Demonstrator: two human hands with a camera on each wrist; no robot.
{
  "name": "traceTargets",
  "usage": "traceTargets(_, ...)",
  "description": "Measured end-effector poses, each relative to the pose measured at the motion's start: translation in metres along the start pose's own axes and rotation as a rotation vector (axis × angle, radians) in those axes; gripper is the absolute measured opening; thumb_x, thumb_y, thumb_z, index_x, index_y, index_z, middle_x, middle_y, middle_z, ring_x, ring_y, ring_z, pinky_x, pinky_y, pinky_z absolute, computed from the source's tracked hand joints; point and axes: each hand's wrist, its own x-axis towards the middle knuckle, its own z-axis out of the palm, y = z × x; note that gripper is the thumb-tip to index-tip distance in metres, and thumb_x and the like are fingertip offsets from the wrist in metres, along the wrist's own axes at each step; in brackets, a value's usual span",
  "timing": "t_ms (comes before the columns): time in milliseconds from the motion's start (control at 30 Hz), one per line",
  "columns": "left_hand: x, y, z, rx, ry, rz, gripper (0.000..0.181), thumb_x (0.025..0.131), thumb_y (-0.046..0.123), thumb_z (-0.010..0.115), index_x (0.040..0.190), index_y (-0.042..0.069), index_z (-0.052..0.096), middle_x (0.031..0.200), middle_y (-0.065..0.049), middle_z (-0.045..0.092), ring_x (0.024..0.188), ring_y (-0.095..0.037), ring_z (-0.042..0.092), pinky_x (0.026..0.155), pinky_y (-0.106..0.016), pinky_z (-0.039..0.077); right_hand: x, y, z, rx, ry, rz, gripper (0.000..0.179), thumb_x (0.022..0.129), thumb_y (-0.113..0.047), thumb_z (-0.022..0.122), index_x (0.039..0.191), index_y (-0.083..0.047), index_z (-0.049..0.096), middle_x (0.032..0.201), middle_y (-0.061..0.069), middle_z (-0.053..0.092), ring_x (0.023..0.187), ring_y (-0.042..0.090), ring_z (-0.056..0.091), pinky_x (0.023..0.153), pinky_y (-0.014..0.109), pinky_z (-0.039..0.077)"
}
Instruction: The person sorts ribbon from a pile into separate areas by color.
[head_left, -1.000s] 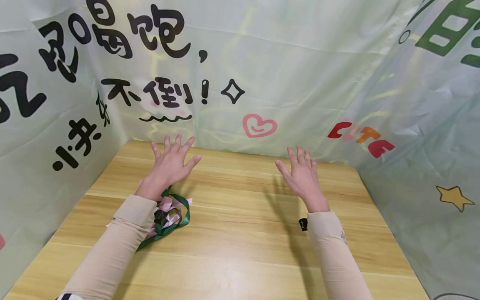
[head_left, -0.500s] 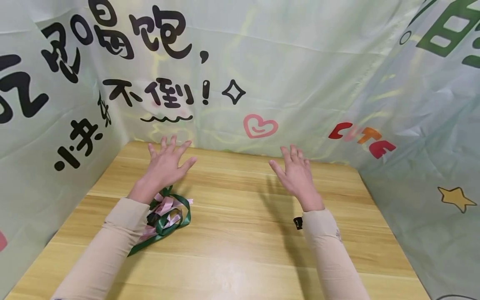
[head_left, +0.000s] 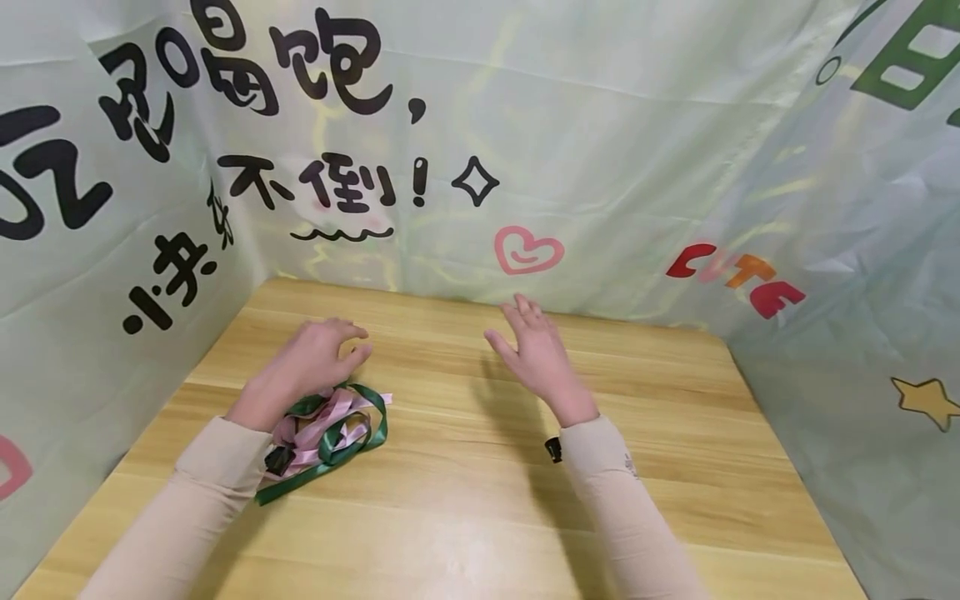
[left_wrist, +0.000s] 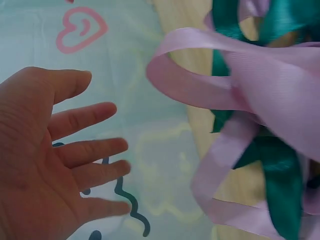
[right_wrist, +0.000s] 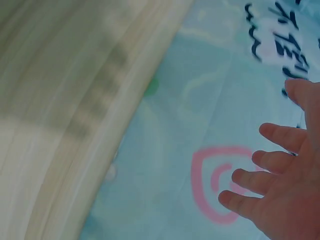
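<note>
A loose tangle of pink ribbon point(head_left: 306, 435) and dark green ribbon point(head_left: 300, 483) lies on the left part of the table. Above its far side hovers my left hand point(head_left: 311, 358), fingers a little bent and holding nothing. In the left wrist view, that hand point(left_wrist: 60, 155) has its fingers spread, apart from the pink ribbon loops point(left_wrist: 195, 90) and the green ribbon point(left_wrist: 282, 185). My right hand point(head_left: 542, 360) is held over the middle of the table, fingers extended; the right wrist view also has this hand point(right_wrist: 280, 175) with nothing in it.
The wooden table point(head_left: 450, 517) is enclosed at the back and sides by a pale green printed cloth point(head_left: 600, 167). Small black pieces sit at the left cuff point(head_left: 279, 460) and at the right cuff point(head_left: 553, 450).
My left hand has come back toward the ribbons, its fingers bending from a wide spread. My right hand has moved left toward the middle. More of the ribbon tangle shows beside the left sleeve.
</note>
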Motion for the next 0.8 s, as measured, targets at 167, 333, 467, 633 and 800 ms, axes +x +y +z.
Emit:
traceTargets(167,-0.013,-0.001,0.007,-0.042,-0.005,0.031,0.040,0.105,0.029,0.063,0.131,0.000,0.070,0.125,-0.021,0.075,0.107,-0.037,0.073,0.097,-0.056,0.056,0.005,-0.023,0.017,0.007,-0.027,-0.089,0.064,0.110,-0.049,0.050,0.159,-0.007,0.045,0.171,0.021,0.029,0.160,0.042,0.026,0.127,0.063,0.024)
traceTargets(333,-0.023,0.000,0.014,-0.046,-0.014,0.033,0.034,0.102,0.026,0.068,0.124,0.002,0.074,0.105,-0.013,0.077,0.086,-0.025,0.071,0.081,-0.047,0.059,0.007,-0.043,0.035,-0.007,-0.062,-0.177,0.061,0.110,-0.045,0.052,0.157,-0.006,0.047,0.168,0.020,0.037,0.157,0.040,0.033,0.125,0.060,0.029)
traceTargets(467,-0.028,0.002,0.018,-0.048,-0.010,0.040,0.027,0.099,0.024,0.071,0.117,0.005,0.076,0.094,-0.005,0.075,0.070,-0.013,0.058,0.071,-0.038,0.054,0.005,-0.056,0.050,-0.040,-0.092,-0.225,0.059,0.110,-0.044,0.052,0.156,-0.007,0.049,0.165,0.017,0.043,0.155,0.038,0.039,0.124,0.057,0.033)
traceTargets(633,-0.033,0.003,0.024,-0.048,0.041,0.090,0.015,0.096,0.018,0.073,0.104,0.007,0.079,0.095,-0.006,0.078,0.072,-0.009,0.062,0.073,-0.039,0.056,0.004,-0.069,0.065,-0.060,-0.088,-0.309,0.055,0.109,-0.038,0.057,0.152,-0.004,0.053,0.156,0.017,0.055,0.145,0.039,0.052,0.120,0.053,0.041)
traceTargets(800,-0.039,0.003,0.030,-0.031,0.071,0.111,0.009,0.093,0.017,0.076,0.097,0.011,0.080,0.089,-0.001,0.077,0.080,-0.014,0.067,0.079,-0.042,0.050,0.006,-0.081,0.077,-0.081,-0.090,-0.387,0.051,0.108,-0.032,0.061,0.149,-0.004,0.056,0.145,0.014,0.066,0.135,0.035,0.063,0.115,0.046,0.049)
